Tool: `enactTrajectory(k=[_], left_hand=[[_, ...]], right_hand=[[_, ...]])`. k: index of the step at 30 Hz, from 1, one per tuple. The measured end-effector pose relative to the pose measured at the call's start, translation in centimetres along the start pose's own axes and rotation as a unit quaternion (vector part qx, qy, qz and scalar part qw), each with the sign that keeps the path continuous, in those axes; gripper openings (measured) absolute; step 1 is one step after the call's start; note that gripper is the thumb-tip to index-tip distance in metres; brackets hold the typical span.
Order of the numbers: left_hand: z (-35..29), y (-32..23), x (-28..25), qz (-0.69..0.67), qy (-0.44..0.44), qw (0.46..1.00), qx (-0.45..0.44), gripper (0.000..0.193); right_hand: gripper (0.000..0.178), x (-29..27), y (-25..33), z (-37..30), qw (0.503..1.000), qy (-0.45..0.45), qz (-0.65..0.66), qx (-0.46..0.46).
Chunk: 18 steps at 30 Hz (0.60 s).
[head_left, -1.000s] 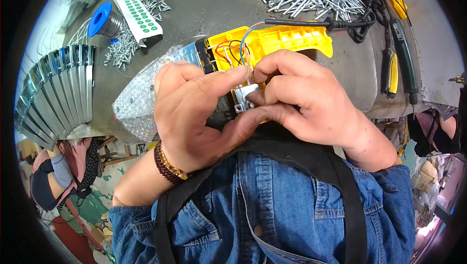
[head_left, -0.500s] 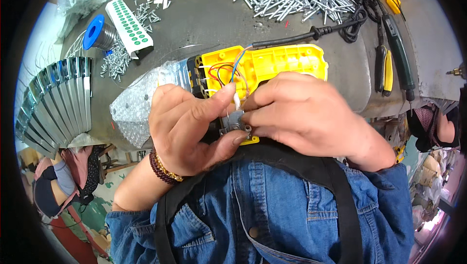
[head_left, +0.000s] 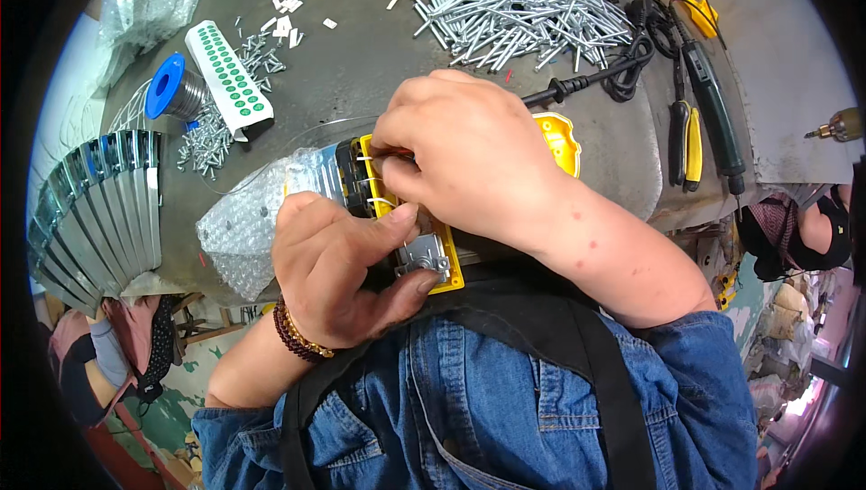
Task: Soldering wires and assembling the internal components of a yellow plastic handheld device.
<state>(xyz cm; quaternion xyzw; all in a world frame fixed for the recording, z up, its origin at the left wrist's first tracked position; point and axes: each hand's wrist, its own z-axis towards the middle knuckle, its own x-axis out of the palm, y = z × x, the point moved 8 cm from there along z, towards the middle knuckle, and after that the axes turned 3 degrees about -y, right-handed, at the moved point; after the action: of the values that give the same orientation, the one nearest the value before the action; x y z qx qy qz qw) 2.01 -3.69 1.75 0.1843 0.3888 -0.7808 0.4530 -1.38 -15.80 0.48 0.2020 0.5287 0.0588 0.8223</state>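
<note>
My left hand pinches a small grey box-shaped part between thumb and forefinger. The part sits at the near end of a yellow plastic tool housing, which lies open. My right hand reaches across the housing, fingers closed, with a bit of red and black wires showing between thumb and forefinger. Its fingertips are partly hidden. White wires run beside the black end piece on the housing's left. The right hand covers most of the housing's middle; its far right end shows.
Bubble wrap lies left of the housing. Beyond are a solder spool, small screws, a sticker-covered white strip and a pile of long screws. At right lie a dark electric screwdriver and yellow-handled pliers.
My right hand has left the grey part and moved up and left over the wires, covering the housing. My left hand keeps its pinch. The whole view has shifted slightly.
</note>
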Motion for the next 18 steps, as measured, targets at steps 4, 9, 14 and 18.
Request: enactTrajectory(k=[4,9,14,18], left_hand=[[-0.1,0.3,0.0,-0.008,0.0,1.0,-0.007,0.044],[-0.4,0.3,0.0,-0.002,-0.009,1.0,-0.011,0.045],[0.0,0.2,0.1,0.0,-0.009,1.0,-0.003,0.045],[-0.6,0.3,-0.2,0.017,-0.017,0.999,-0.028,0.042]], right_hand=[[0.014,0.4,-0.3,0.2,0.999,0.003,0.025,0.043],[0.014,0.1,0.2,0.8,0.999,0.023,-0.004,0.044],[0.017,-0.9,0.1,0.0,0.996,0.015,0.01,-0.082],[0.02,-7.2,-3.6,-1.6,0.994,-0.071,0.078,-0.04]])
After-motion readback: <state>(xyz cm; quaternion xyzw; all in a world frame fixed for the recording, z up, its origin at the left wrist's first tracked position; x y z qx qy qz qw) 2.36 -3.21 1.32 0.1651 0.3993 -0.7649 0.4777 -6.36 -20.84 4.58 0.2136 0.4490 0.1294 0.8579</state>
